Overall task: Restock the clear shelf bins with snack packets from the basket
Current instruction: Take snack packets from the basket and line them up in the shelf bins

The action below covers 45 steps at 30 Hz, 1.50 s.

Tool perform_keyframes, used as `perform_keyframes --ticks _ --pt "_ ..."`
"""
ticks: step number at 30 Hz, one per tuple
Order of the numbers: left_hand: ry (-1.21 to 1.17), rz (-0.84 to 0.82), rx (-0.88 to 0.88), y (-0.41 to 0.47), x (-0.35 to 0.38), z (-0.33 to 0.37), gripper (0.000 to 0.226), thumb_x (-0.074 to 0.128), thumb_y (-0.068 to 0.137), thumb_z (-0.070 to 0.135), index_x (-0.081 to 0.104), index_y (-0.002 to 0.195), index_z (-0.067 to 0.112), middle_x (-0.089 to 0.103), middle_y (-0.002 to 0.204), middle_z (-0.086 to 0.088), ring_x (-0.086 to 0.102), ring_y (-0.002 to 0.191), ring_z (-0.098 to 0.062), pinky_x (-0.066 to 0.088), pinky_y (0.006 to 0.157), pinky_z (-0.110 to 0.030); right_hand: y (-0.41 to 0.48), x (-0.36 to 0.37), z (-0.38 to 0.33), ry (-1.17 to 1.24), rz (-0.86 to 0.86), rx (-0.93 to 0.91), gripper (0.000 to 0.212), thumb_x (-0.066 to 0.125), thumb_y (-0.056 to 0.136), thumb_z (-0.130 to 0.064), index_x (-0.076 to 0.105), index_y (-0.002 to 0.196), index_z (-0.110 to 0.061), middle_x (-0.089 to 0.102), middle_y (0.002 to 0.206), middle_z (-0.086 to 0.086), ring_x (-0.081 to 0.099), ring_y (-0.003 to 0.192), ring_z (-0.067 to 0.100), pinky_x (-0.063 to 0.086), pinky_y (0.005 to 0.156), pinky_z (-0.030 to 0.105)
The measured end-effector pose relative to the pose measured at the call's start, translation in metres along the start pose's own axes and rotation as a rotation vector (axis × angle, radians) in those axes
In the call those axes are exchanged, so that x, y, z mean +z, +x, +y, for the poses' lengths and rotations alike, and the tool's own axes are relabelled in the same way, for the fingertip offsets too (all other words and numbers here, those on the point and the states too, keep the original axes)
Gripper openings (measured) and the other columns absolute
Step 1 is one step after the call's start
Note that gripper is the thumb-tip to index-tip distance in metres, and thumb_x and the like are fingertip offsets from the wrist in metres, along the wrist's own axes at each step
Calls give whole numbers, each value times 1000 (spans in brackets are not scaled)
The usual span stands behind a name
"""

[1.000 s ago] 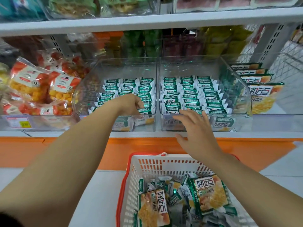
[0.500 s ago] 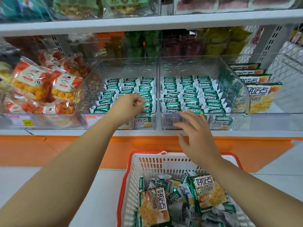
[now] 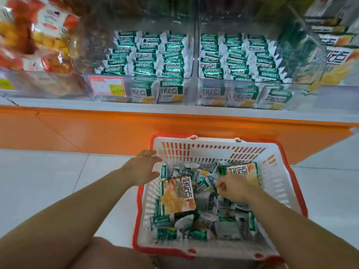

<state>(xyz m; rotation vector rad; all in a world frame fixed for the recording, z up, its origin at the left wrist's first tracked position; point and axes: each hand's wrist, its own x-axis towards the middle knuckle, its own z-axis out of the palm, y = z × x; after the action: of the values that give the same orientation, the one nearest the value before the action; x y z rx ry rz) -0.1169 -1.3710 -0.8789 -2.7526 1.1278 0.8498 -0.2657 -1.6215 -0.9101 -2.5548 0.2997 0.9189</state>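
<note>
Left hand [image 3: 142, 167] spread loose at basket [image 3: 213, 144] left rim, right hand [image 3: 234, 189] curled into small packets [image 3: 202, 188], grasp unclear, big packet [image 3: 177, 195] flat, long axis up-frame, bins [image 3: 87, 55] blurred.

A single head-worn view looks steeply down, close over the basket [image 3: 219, 146] (near), clear bins [image 3: 195, 55] on the far shelf.

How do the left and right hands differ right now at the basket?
The left hand is open with fingers spread; the right hand has its fingers curled, grip unclear. The left hand sits at the left rim of the basket; the right hand is inside it, among the small packets. Both are bare and at the basket.
</note>
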Motion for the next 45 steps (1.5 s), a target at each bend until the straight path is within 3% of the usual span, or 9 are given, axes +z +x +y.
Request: perform_keyframes --ticks 5,9,13,17,24,26,31,37,45 --pt "-28 -57 -11 8 1 -2 61 47 98 38 22 150 19 4 160 -9 0 147 -24 9 119 -36 13 52 1 36 -225 26 23 54 89 -15 64 97 5 58 102 30 57 89 40 46 67 35" --pt "-57 -40 -11 9 2 -4 60 48 97 37 24 149 20 7 160 -7 1 147 -22 9 118 -34 21 82 -2 -50 -218 -4 27 57 88 -42 52 70 -22 51 72 5 51 66 20 41 61 31" --pt "-32 -51 -10 7 3 -2 58 48 97 37 27 149 20 7 160 -6 -1 147 -22 8 117 -32 17 92 -11 -238 -127 -16 23 52 91 -42 55 96 -20 59 96 10 53 98 30 37 79 34" --pt "-23 -64 -12 4 0 1 57 48 98 37 28 148 21 9 160 -7 -1 147 -22 7 117 -30 11 63 -11 34 -124 -16 15 58 88 -35 55 92 -20 46 69 2 45 69 19 33 63 28" --pt "-294 -54 19 -8 -32 25 53 53 96 35 37 144 20 33 152 -1 34 137 -18 27 110 -29 -10 -60 -38 152 -31 -18 55 60 90 -33 45 138 -13 44 142 7 56 104 16 41 80 23" --pt "-465 -16 76 -15 -53 40 56 58 92 36 38 143 23 40 148 3 46 126 -15 36 105 -29 -25 -95 -56 132 -7 -73 53 63 89 -32 47 137 -15 47 139 3 58 87 11 45 76 24" --pt "-701 137 267 -38 -96 80 59 69 84 36 43 137 35 53 114 19 57 97 4 48 84 -15 -74 -151 -88 23 170 -216 57 71 78 -47 51 126 -21 51 127 -6 57 106 15 43 85 27" --pt "-811 371 270 -56 -120 84 32 70 83 31 56 109 44 69 100 10 66 87 -15 53 83 -40 -99 -164 -93 409 367 -281 41 69 80 -45 46 111 -31 62 105 -11 56 66 -8 35 47 10" --pt "-953 519 198 -61 -127 76 12 66 87 29 61 97 33 71 99 15 67 93 -6 52 90 -42 -96 -161 -95 455 461 -329 32 69 83 -34 48 105 -27 62 84 -10 56 67 3 34 43 8"
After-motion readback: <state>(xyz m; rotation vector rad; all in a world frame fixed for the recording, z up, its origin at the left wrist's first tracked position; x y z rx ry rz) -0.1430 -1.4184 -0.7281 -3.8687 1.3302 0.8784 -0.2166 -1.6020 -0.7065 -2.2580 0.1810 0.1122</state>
